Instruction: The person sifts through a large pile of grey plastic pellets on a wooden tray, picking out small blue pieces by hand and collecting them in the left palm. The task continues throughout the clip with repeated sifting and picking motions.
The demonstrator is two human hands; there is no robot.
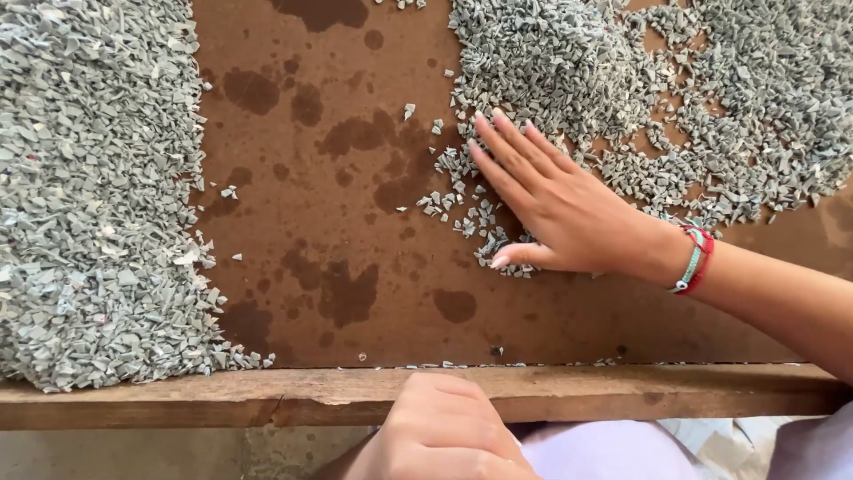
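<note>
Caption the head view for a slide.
Right hand flat on grey chips on a stained brown board; left hand at its wooden edge.

1. Matt grey plastic chips (98, 178), sharp-edged, heaped on a brown board (355, 222).
2. The board is smooth fibreboard, dull and blotched with dark stains.
3. Below the board, a rough, cracked wooden rail (222, 396).
4. Woven thread bracelets (695, 258) beside the chips.

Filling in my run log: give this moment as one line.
right hand flat on grey chips | left hand closed at wooden edge | second chip pile apart
</note>
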